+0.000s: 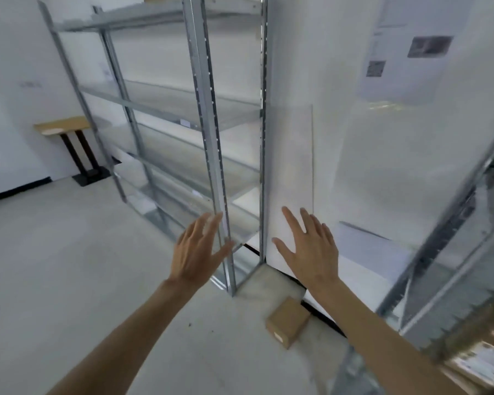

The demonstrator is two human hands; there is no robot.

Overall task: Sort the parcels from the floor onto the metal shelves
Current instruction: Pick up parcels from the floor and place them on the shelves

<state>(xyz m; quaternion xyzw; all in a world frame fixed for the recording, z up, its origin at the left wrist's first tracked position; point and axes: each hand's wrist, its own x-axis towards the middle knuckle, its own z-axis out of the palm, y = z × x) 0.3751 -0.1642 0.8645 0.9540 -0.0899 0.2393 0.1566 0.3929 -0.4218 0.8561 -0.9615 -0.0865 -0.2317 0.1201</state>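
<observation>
Cardboard parcel (288, 321) lies on the floor (69, 266) by the metal shelves (206, 138); left hand (196, 252) and right hand (311, 249) spread flat, empty, presumably ready for pickup.

A bare storeroom: metal shelves (166, 115), concrete floor (69, 266), cardboard parcel (287, 322).

Both bare forearms reached forward from the bottom of the view. The left hand (196, 252) and right hand (311, 246) were held out backs up, fingers straight and spread, holding nothing.
</observation>
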